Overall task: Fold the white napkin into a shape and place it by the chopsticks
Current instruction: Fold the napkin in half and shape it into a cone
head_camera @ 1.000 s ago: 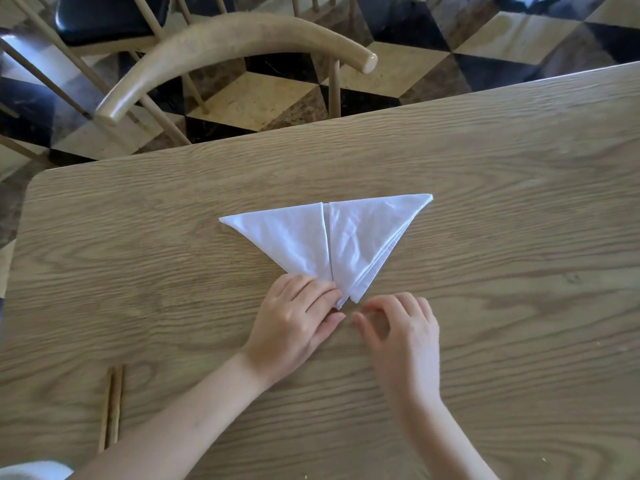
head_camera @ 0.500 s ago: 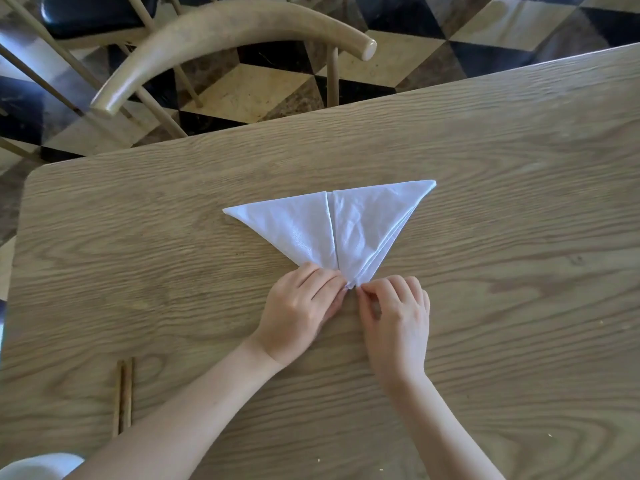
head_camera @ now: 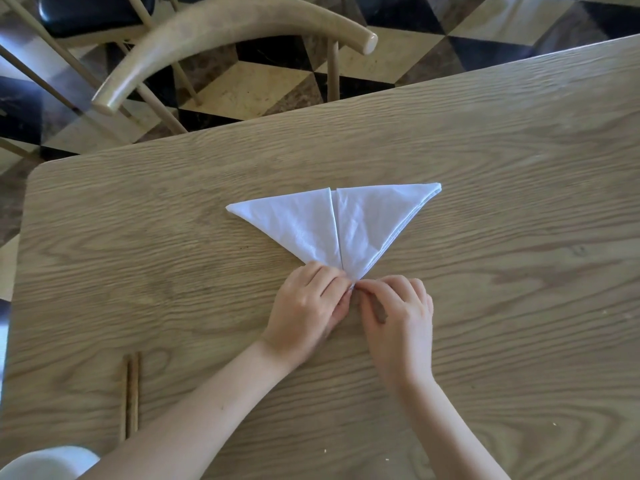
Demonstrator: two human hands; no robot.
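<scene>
The white napkin lies on the wooden table, folded into a downward-pointing triangle with a seam down its middle. My left hand rests on the table with its fingertips on the napkin's lower left tip. My right hand pinches the same bottom point from the right. The two hands touch at the tip and hide it. A pair of wooden chopsticks lies parallel near the front left edge, well apart from the napkin.
A wooden chair with a curved backrest stands beyond the table's far left edge, over a checkered floor. A white rounded object shows at the bottom left corner. The table's left edge runs close to the chopsticks.
My right hand has moved up and left from the bare table to the napkin's bottom tip and pinched it. My left hand has stayed on the tip.
</scene>
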